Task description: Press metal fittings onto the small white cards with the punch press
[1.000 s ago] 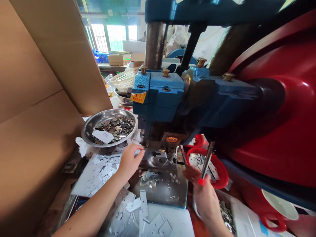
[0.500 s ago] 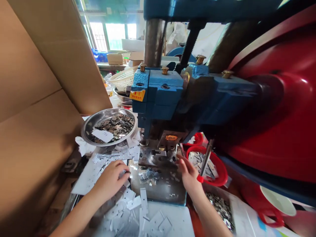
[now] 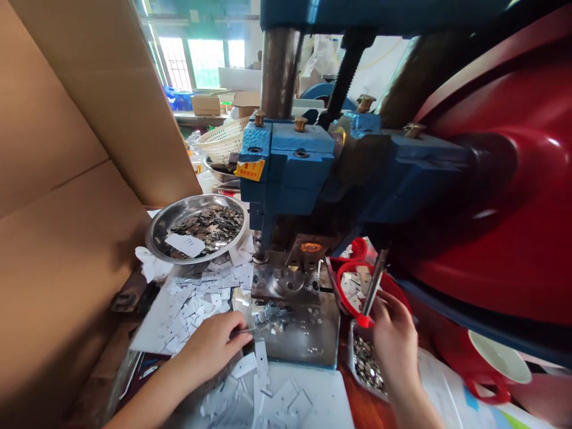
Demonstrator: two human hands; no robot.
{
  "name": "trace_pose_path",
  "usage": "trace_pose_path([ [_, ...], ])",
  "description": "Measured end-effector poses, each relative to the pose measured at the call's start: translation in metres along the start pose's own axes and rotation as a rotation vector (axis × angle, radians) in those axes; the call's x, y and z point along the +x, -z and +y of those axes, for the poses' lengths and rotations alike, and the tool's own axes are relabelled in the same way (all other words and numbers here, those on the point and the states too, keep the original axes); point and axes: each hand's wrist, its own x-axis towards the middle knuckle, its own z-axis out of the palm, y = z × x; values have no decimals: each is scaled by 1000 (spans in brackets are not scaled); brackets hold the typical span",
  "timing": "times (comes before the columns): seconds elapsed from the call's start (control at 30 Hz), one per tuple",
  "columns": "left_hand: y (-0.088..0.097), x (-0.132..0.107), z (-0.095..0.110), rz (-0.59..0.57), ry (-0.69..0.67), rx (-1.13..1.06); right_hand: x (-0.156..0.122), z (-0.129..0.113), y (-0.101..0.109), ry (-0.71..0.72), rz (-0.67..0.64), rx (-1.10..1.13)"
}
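With my left hand I hold a thin metal piece, pinched between thumb and fingers, which are nearly closed; its far end is blurred over the steel plate. My right hand is half curled, to the right of the steel plate, near a metal rod with a red tip; I cannot tell whether its fingers hold something or touch the rod. On the near side of the steel plate, flat pieces lie on and around a white board. Just beside the steel plate, on its right, a small tray contains shiny bits. On the steel plate itself there are small scraps. Also to its right, beyond the tray, stands a red basket, partly covered by my right hand. To the left of the steel plate many light pieces are spread, and behind them is a round steel bowl with dark pieces and a paper label. Behind the steel plate rises the blue press, with a large red wheel on the right. Farther behind, to the left, I see a white basket and a bright window.
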Motion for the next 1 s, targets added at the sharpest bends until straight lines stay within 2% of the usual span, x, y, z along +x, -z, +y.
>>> trace_pose_path([
  [0.03,-2,2,4,0,19,-75,-5,3,5,-2,16,-55],
  [0.07,-5,4,7,-7,32,-162,-11,6,6,31,-24,-132],
  [0.1,-8,6,10,-16,38,-254,-18,9,5,107,-122,-217],
  [0.2,-19,13,17,-46,85,-522,-35,12,-14,470,-528,-428],
  [0.27,-25,17,19,-54,151,-679,-42,9,-28,657,-647,-539],
  [0.4,-29,20,21,-91,282,-969,-42,-1,-42,808,-664,-756],
  [0.53,-30,22,19,-91,366,-1151,-40,-7,-43,848,-667,-869],
  [0.67,-28,24,19,-51,265,-1067,-35,-10,-46,808,-617,-752],
  [0.8,-26,25,20,-3,240,-964,-23,-27,-63,847,-504,-631],
  [0.93,-25,26,25,2,272,-1064,-13,-45,-88,967,-427,-694],
  [1.0,-24,27,28,-7,274,-1155,-11,-49,-93,1007,-412,-737],
])
